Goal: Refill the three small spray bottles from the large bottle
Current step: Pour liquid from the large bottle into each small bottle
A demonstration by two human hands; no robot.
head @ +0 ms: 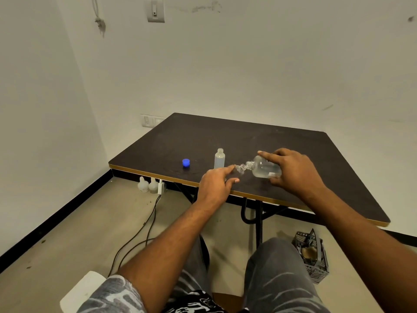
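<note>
My right hand grips the large clear bottle and holds it tilted, its open neck pointing left. My left hand holds a small clear spray bottle between forefinger and thumb; only its threaded neck shows, touching the large bottle's mouth. A second small bottle, translucent and uncapped, stands upright on the dark table just left of my hands. Farther left on the table lies a blue cap. A third small bottle is not visible.
The table's front edge runs under my wrists. On the floor below its left corner stand two white jugs beside a plug and cables. A black crate sits on the floor at the right. My knees are below.
</note>
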